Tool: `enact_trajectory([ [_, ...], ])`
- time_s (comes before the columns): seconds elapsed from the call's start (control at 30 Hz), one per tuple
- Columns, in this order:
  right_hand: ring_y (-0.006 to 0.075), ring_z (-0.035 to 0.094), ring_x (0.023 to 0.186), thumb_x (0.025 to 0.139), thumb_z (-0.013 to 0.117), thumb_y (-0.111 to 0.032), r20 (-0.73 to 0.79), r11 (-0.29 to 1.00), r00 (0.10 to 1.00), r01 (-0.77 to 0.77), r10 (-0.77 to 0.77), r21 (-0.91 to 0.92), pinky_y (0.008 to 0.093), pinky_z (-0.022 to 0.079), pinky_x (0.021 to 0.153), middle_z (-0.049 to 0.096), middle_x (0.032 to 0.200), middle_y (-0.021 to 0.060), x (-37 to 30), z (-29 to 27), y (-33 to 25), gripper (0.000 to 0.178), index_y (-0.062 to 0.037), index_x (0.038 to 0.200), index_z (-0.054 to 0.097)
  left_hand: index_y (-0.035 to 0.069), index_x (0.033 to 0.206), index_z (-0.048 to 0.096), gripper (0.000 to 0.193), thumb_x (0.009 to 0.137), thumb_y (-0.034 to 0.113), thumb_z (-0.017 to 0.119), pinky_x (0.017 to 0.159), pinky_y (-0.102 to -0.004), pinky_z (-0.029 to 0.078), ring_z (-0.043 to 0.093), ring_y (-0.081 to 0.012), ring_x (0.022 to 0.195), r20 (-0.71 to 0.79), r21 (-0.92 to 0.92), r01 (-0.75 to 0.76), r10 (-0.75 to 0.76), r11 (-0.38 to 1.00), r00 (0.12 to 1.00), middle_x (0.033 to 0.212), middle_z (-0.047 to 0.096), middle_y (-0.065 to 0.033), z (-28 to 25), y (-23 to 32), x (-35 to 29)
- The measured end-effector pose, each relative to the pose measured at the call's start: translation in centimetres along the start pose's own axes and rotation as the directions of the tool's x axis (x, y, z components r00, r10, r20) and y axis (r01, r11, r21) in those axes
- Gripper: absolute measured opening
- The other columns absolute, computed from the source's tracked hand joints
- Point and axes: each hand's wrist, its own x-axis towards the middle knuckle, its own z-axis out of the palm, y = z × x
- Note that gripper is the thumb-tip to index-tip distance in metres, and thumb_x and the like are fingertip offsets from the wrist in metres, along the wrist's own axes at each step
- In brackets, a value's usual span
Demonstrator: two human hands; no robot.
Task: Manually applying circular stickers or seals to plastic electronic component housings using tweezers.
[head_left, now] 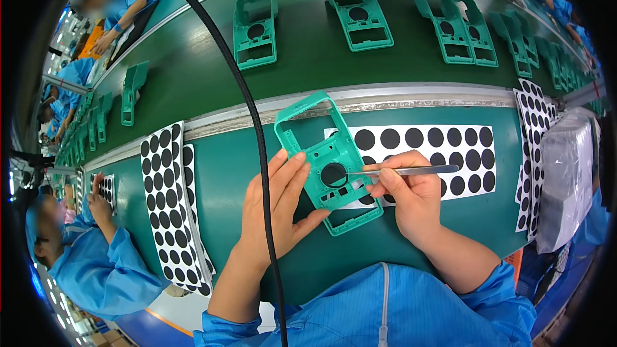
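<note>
A green plastic housing (319, 150) lies tilted on the bench in front of me, its frame open at both ends. My left hand (283, 193) rests along its left side, fingers stretched over the edge and thumb at the lower part. My right hand (408, 196) grips metal tweezers (424, 170) whose tips point left to the round black disc (334, 175) in the middle of the housing. Whether the tips touch the disc I cannot tell. Partly under the housing and right hand is a white sheet (403, 152) with rows of black round stickers.
Stacks of sticker sheets stand at left (168, 202) and right (528, 154), beside a clear plastic bag (565, 180). Beyond a metal rail (411, 96), a green conveyor belt (193, 83) carries several similar housings. A black cable (247, 96) hangs across my view. A co-worker (96, 263) sits at left.
</note>
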Motion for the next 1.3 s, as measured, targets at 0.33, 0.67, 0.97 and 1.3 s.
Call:
enact_trajectory([
  [0.33,0.0082,0.058,0.068,0.088,0.053,-0.006,-0.017,1.000,1.000,-0.014,0.014,-0.012,0.0192,0.048,0.061,0.063,0.089,0.0102,0.1,0.2,0.2,0.008,-0.0002,0.094,0.051,0.000,0.114,0.054,0.064,0.060,0.024,0.078,0.093,-0.0404,0.037,0.042,-0.0331,0.120,0.013,0.017,0.008,-0.008,1.000,1.000,0.125,0.049,-0.0119,0.0,-0.1,0.0],
  [0.67,0.0073,0.057,0.067,0.088,0.054,-0.005,-0.021,1.000,1.000,-0.015,0.015,-0.015,0.0186,0.047,0.060,0.063,0.089,0.0091,0.2,0.5,0.2,0.008,-0.0003,0.095,0.052,0.011,0.112,0.059,0.055,0.062,0.028,0.076,0.087,-0.0426,0.040,0.042,-0.0319,0.118,0.038,0.077,-0.033,0.030,0.997,0.999,0.125,0.046,-0.0098,-0.1,-0.3,0.1],
  [0.97,0.0069,0.055,0.066,0.088,0.053,-0.004,-0.025,0.998,1.000,0.004,-0.005,-0.061,0.0191,0.048,0.061,0.061,0.085,0.0077,0.2,0.9,0.0,0.008,0.0009,0.095,0.053,0.019,0.110,0.061,0.051,0.062,0.031,0.074,0.087,-0.0429,0.041,0.041,-0.0322,0.117,0.082,0.190,-0.057,0.042,0.980,0.996,0.122,0.047,-0.0081,-0.1,0.1,0.3],
  [1.3,0.0062,0.054,0.063,0.087,0.055,-0.004,-0.044,0.986,0.998,0.033,-0.041,-0.162,0.0180,0.047,0.056,0.059,0.079,0.0051,0.2,1.4,0.0,0.008,0.0007,0.093,0.055,0.019,0.111,0.061,0.050,0.064,0.033,0.072,0.085,-0.0414,0.041,0.041,-0.0330,0.116,0.080,0.227,-0.053,0.035,0.972,0.996,0.118,0.048,-0.0077,0.2,0.2,0.4],
])
